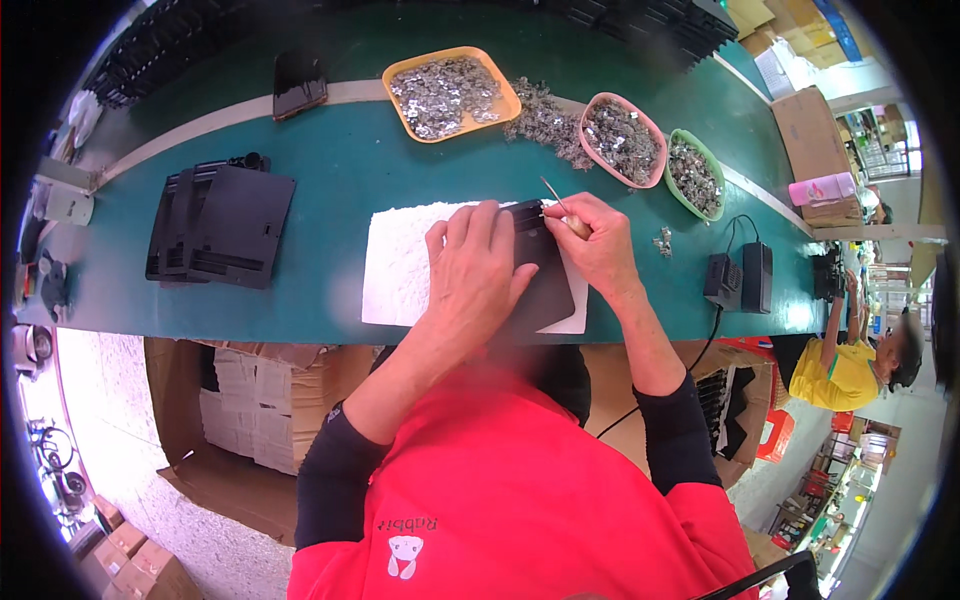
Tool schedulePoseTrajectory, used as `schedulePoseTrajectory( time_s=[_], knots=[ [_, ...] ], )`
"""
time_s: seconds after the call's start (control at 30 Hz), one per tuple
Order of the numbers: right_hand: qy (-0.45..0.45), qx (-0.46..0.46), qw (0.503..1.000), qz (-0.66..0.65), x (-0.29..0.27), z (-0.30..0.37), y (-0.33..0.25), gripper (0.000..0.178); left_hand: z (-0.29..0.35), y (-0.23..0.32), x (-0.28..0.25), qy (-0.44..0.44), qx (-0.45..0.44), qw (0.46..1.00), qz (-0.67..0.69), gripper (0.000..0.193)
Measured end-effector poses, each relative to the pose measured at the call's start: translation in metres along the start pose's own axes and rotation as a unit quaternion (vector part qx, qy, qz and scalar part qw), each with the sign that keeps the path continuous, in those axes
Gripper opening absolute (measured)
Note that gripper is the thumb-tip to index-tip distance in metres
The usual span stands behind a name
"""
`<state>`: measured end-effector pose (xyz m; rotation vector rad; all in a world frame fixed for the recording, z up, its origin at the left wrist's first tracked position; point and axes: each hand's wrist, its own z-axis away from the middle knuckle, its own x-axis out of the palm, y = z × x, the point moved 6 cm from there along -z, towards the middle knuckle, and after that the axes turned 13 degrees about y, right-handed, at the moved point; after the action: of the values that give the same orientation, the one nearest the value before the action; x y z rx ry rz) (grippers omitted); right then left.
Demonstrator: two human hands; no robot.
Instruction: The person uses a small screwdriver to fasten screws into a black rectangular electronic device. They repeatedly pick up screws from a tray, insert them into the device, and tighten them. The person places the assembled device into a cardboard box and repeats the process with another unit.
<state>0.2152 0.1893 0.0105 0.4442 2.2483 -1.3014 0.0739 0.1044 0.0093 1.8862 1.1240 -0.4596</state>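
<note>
A black plastic panel (545,285) lies on a white foam sheet (393,265) in front of me. Flat across the panel's left part rests my left hand (470,262), its fingers stretched out and the thumb apart. My right hand (597,240) is closed at the panel's far right corner. In it sits a thin-shafted hand tool with a pale handle (576,227), its shaft slanting up and left. Whether its tip is pointed or bladed is too small to tell. The fingertips touch the corner, where a tiny bright piece shows; the left edge of the panel is hidden under my left hand.
Beyond the foam stand yellow (413,131), pink (654,178) and green (712,212) trays of small metal clips, with a loose pile (545,118) between. Black panels (225,225) are stacked at left. A phone (299,84), black adapters (724,282) and a co-worker (840,372) also show.
</note>
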Motion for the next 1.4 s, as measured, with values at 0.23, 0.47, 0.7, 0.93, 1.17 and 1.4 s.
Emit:
schedulePoseTrajectory(
  time_s=[0.23,0.47,0.7,0.93,1.17,1.4],
  knots=[
    [-0.015,-0.092,0.992,0.080,0.003,-0.004,-0.021,0.009,0.002,-0.004,0.002,-0.011,-0.020,1.000,0.002,0.062],
    [-0.013,-0.152,0.979,0.132,0.011,0.001,-0.027,0.012,0.003,-0.007,0.007,-0.005,-0.023,1.000,0.009,0.060],
    [0.045,-0.169,0.977,0.122,0.011,0.014,-0.021,0.018,0.005,-0.008,0.007,0.001,-0.030,0.999,0.018,0.059],
    [0.019,-0.098,0.991,0.094,0.009,0.019,-0.019,0.024,0.006,-0.006,0.005,0.014,-0.006,0.999,0.028,0.066],
    [0.043,-0.004,0.999,0.008,0.004,0.012,-0.008,0.020,0.005,-0.007,0.003,0.006,-0.010,1.000,0.025,0.065],
    [-0.023,0.159,0.987,-0.005,0.006,0.002,0.020,0.017,0.005,-0.005,0.003,0.003,0.000,1.000,0.016,0.067]
  ],
)
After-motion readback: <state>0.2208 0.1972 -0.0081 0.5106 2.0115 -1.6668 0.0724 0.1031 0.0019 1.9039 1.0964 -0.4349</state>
